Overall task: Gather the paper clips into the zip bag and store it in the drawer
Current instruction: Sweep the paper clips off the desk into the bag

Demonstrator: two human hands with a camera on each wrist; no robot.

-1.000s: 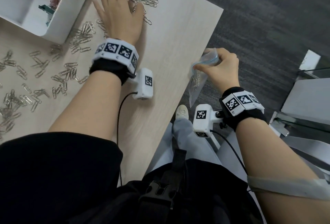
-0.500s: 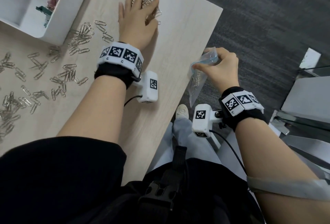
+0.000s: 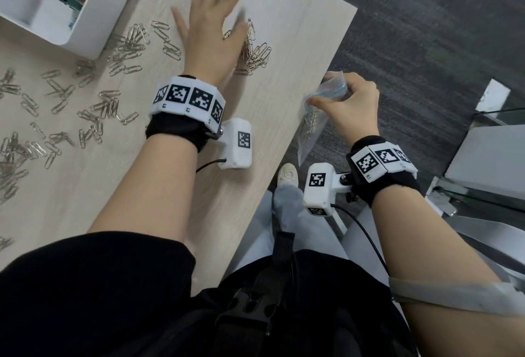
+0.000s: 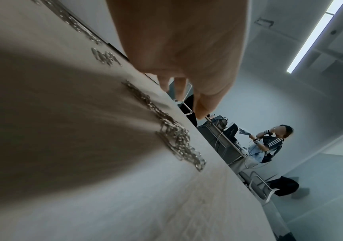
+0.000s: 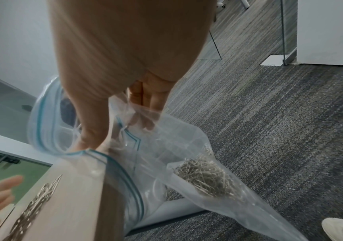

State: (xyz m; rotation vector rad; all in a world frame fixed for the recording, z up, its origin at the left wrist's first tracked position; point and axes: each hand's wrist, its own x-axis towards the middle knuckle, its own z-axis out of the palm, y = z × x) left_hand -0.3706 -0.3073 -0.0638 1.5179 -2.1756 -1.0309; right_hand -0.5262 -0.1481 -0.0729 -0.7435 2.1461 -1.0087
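Note:
My left hand (image 3: 211,19) lies flat and spread on the wooden table (image 3: 298,29), its right edge against a heap of silver paper clips (image 3: 254,52) near the table's right edge. The same heap (image 4: 179,141) runs along the tabletop in the left wrist view. Just off that edge, my right hand (image 3: 352,103) grips the mouth of a clear zip bag (image 3: 312,126). The bag (image 5: 166,163) hangs open below the table edge, with a clump of clips (image 5: 203,177) in its bottom.
More paper clips (image 3: 56,118) lie scattered over the left half of the table. A white drawer organiser (image 3: 56,1) with coloured clips stands at the back left. Grey carpet (image 3: 426,29) and my shoe (image 3: 287,176) are below. A person (image 4: 269,143) stands far off.
My left hand has swept a heap of clips rightward and nearer, toward the table edge by the bag. The right hand and the bag have stayed in place.

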